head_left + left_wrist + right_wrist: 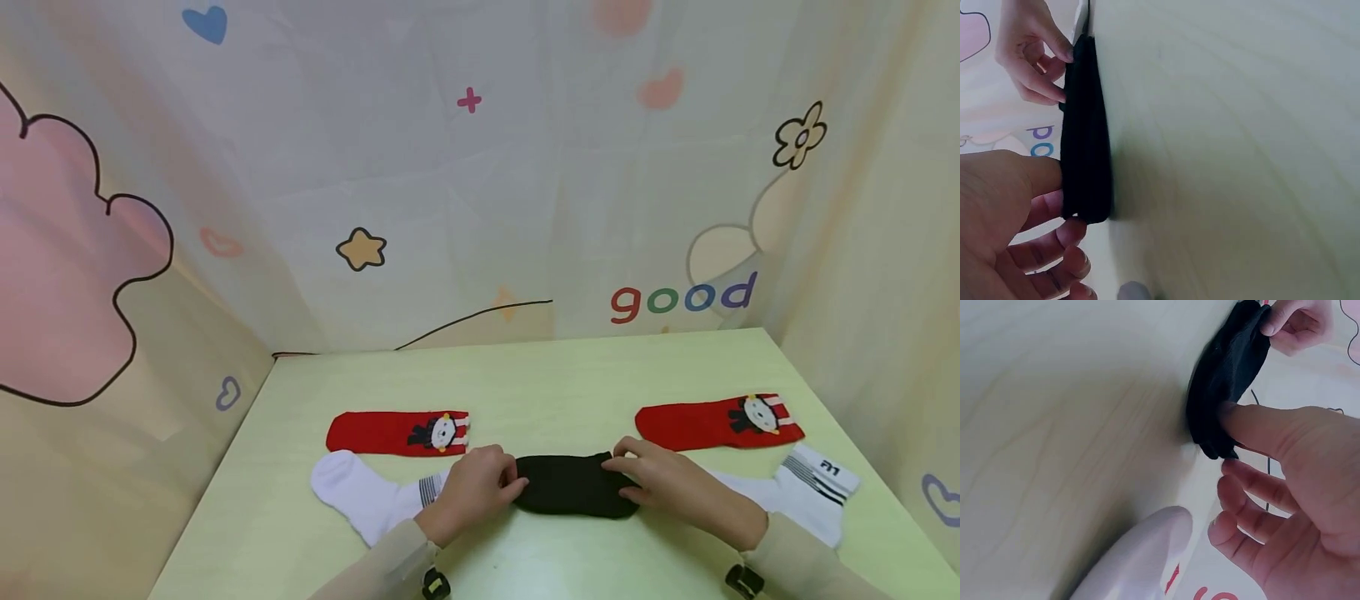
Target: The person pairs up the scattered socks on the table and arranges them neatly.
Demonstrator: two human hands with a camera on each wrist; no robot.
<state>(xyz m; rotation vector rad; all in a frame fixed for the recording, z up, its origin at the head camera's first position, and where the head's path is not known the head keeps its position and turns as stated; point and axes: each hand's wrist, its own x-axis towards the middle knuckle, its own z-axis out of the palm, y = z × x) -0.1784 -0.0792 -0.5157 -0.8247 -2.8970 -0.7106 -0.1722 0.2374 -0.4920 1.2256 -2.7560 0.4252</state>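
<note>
A black sock (573,485) lies flat and sideways near the front middle of the table. The left hand (474,492) pinches its left end between thumb and fingers. At its other end, the right hand (663,483) pinches the edge with thumb and fingertips. The left wrist view has the black sock (1087,131) between the near left hand (1022,225) and the right hand (1035,56) beyond. In the right wrist view the right hand (1297,487) holds the near end of the sock (1225,381), its other fingers loosely bent.
Two red socks with a cartoon face, one behind left (375,433) and one behind right (697,423), lie on the pale table (555,375). White striped socks lie at the left (367,493) and right (810,492), partly behind the hands. A printed curtain (465,200) hangs behind.
</note>
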